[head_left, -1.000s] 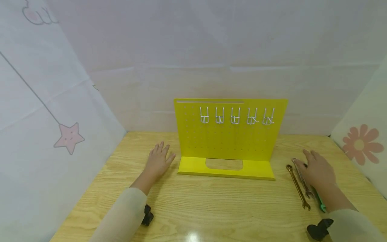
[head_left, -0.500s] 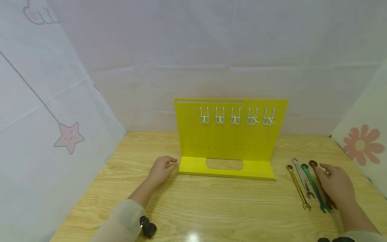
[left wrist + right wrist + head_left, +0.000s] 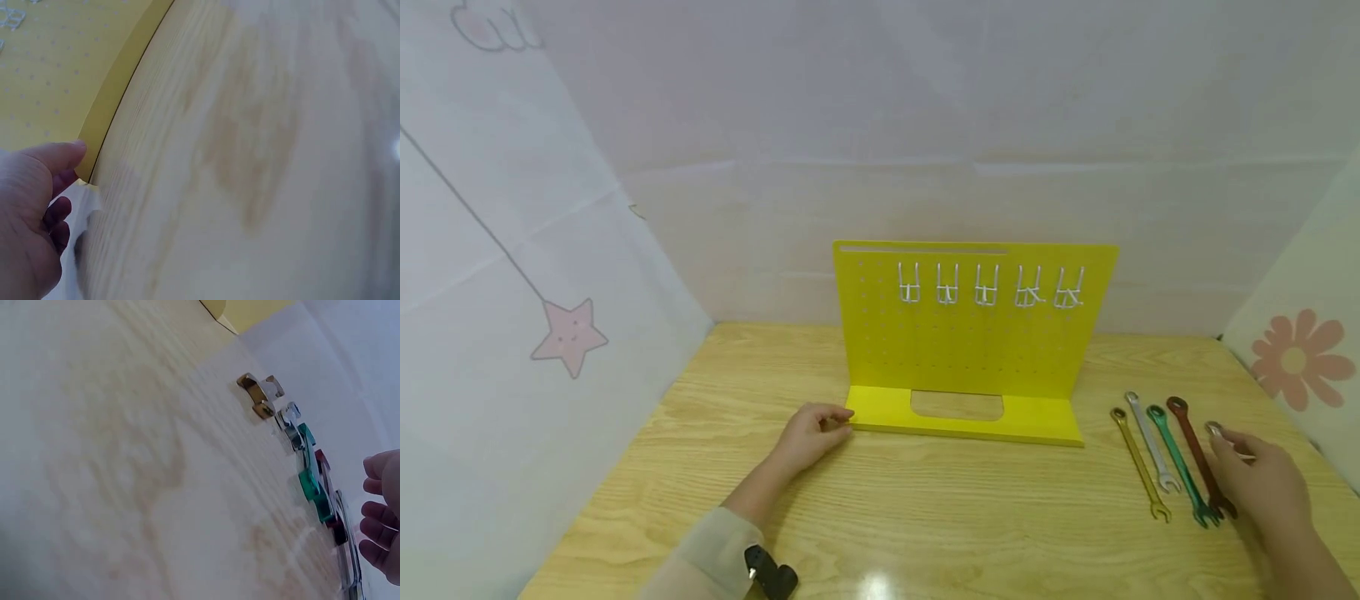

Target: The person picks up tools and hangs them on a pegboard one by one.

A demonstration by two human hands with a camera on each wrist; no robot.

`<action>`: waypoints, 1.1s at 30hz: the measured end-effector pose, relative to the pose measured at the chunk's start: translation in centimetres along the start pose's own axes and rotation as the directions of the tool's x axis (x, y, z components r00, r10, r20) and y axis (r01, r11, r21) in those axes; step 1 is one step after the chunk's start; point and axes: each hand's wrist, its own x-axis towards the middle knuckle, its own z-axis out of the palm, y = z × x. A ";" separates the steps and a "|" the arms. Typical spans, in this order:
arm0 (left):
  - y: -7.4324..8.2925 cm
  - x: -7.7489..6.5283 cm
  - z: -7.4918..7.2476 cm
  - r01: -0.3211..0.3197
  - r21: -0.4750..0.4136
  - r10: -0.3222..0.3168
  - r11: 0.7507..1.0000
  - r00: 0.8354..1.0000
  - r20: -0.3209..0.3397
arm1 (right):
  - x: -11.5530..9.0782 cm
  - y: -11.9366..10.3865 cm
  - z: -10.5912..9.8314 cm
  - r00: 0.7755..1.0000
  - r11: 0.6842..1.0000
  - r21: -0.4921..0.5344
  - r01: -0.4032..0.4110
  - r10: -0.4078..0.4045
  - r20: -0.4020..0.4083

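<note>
A yellow pegboard (image 3: 970,354) stands upright on its base. My left hand (image 3: 811,437) is at the base's left front corner, thumb and index finger holding it; the left wrist view has the thumb (image 3: 59,153) against the base edge. My right hand (image 3: 1262,487) is over the rightmost silver-coloured wrench (image 3: 1213,428), fingertips close by its ring end; the hand covers most of that wrench. In the right wrist view the fingers (image 3: 376,515) are loosely bent. To its left lie a red wrench (image 3: 1197,450), a green wrench (image 3: 1178,462), a silver wrench (image 3: 1152,446) and a gold wrench (image 3: 1138,467).
Several white wire hooks (image 3: 986,287) line the upper part of the pegboard. Wood-grain tabletop (image 3: 970,517) extends in front of it. Pale cloth (image 3: 925,183) hangs behind and along both sides.
My right hand has moved rightward from over the silver and green wrenches, past the red one, to the rightmost wrench. My left hand has come down and right from beside the pegboard to its base corner.
</note>
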 end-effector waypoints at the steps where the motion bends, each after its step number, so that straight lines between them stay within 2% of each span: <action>1: -0.1 0.0 0.1 0.008 0.000 -0.008 1.000 1.000 -0.002 | -0.1 0.2 0.1 1.000 1.000 -0.008 -0.005 0.005 -0.008; 5: -0.3 0.0 0.4 0.046 -0.021 -0.046 0.999 0.999 -0.015 | -0.2 1.1 0.2 1.000 1.000 -0.026 -0.016 0.016 0.014; 10: -0.5 0.0 0.7 0.058 -0.029 -0.060 0.998 0.998 -0.037 | 0.0 1.7 0.2 0.999 1.000 -0.025 -0.018 0.019 0.042; 15: -0.4 0.1 0.8 0.063 -0.005 -0.063 0.998 0.996 -0.062 | -0.1 1.7 0.0 0.994 0.997 -0.007 -0.073 0.074 0.083; 17: -0.4 0.1 0.8 0.066 -0.009 -0.066 0.998 0.995 -0.070 | -0.1 1.8 -0.1 0.988 0.994 -0.001 -0.109 0.108 0.113; 21: -0.5 0.2 0.9 0.070 -0.027 -0.071 0.997 0.995 -0.075 | -0.3 2.0 -0.2 0.970 0.983 -0.057 -0.174 0.181 0.159; 24: -0.5 0.2 1.0 0.059 -0.034 -0.061 0.998 0.995 -0.081 | -0.5 2.0 -0.3 0.961 0.973 -0.106 -0.207 0.222 0.166; 28: -0.5 0.2 1.2 0.045 -0.034 -0.048 0.998 0.995 -0.085 | -0.8 1.6 -0.3 0.948 0.961 -0.088 -0.261 0.273 0.165; 30: -0.5 0.1 1.3 0.044 -0.030 -0.046 0.999 0.995 -0.085 | -0.9 1.4 -0.4 0.945 0.961 -0.067 -0.268 0.276 0.174; 33: -0.4 0.0 1.3 0.046 -0.038 -0.049 0.998 0.995 -0.086 | -1.0 1.2 -0.5 0.952 0.970 -0.059 -0.238 0.245 0.181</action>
